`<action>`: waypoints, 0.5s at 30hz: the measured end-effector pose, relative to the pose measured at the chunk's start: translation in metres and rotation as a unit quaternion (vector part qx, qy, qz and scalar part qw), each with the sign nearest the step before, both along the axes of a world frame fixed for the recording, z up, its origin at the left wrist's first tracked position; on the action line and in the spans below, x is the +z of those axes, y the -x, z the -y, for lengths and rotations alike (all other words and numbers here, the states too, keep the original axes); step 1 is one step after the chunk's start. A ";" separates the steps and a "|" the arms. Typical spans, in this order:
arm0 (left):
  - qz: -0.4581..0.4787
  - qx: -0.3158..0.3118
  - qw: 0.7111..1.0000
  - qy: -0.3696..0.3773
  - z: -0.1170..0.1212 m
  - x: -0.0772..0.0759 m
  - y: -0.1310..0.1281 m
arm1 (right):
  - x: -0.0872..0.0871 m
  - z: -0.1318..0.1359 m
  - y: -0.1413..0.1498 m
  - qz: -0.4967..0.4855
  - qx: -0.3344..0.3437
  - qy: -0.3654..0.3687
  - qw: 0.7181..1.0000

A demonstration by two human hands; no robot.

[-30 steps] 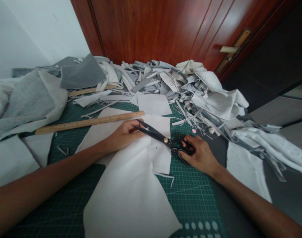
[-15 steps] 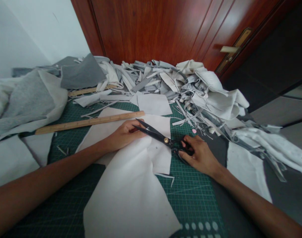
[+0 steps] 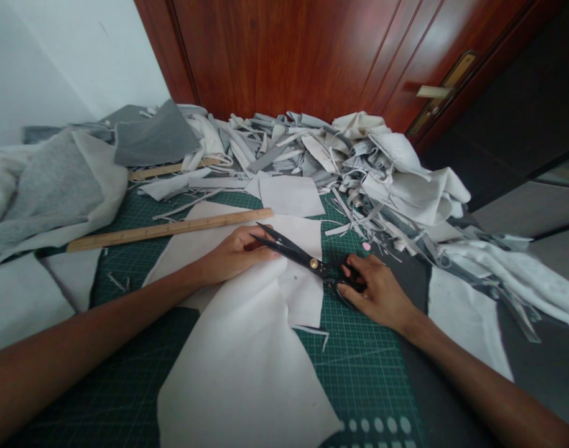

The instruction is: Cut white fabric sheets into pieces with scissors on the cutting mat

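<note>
Black scissors (image 3: 299, 254) with a brass-coloured pivot are held in my right hand (image 3: 376, 289), its fingers closed through the handles. Their blades stand slightly apart and point left, reaching my left hand (image 3: 240, 252). That hand pinches the top edge of a large white fabric piece (image 3: 247, 361), which drapes toward me over the mat. The blade tips lie at the left fingertips; whether fabric sits between the blades I cannot tell. Beneath are more flat white fabric pieces (image 3: 307, 298). A wooden ruler (image 3: 172, 230) lies across them, beyond my left forearm.
A green cutting mat (image 3: 363, 367) covers the work surface. Grey and white fabric scraps (image 3: 284, 143) are heaped along the back, against a wooden door (image 3: 284, 56). Larger folded cloth (image 3: 55, 180) lies at left, more white cloth (image 3: 466, 317) at right. A thin offcut (image 3: 312, 330) rests on the mat.
Almost nothing differs. Both hands, the scissors and the draped white fabric stay in nearly the same place, with only a very slight shift.
</note>
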State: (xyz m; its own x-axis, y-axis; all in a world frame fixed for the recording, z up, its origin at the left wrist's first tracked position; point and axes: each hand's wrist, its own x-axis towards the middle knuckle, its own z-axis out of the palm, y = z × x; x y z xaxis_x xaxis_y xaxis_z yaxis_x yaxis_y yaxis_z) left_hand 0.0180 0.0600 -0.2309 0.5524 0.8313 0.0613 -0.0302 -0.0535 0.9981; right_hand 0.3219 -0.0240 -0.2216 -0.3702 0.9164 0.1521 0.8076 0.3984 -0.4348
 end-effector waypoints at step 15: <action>0.025 0.002 1.000 0.002 0.003 0.005 -0.003 | 0.001 0.000 -0.001 -0.019 -0.004 0.011 1.000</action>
State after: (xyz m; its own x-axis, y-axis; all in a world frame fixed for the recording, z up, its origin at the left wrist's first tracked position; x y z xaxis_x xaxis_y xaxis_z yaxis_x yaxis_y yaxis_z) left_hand 0.0207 0.0574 -0.2260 0.5449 0.8341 0.0856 -0.0804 -0.0497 0.9955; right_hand 0.3225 -0.0237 -0.2205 -0.3569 0.9228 0.1453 0.7934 0.3815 -0.4742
